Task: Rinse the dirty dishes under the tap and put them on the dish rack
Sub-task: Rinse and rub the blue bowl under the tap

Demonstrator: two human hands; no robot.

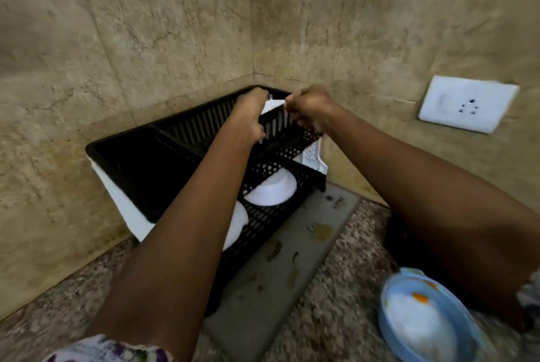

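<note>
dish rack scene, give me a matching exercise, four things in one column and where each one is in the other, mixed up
Things:
1. white plate
2. white bowl
3. blue bowl
4. wall socket

Places:
A. on the counter, bottom right
B. on the wall, right of the rack
C. held by both hands at the far end of the dish rack
D. upside down in the near row of the rack

Pairs: 1-C, 2-D, 3-A, 4-B

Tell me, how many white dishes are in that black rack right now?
3 show. One white plate is held between both hands at the rack's far end. Two white bowls sit upside down nearer: one right of the left forearm, one partly behind it. Arms may hide more.
</note>
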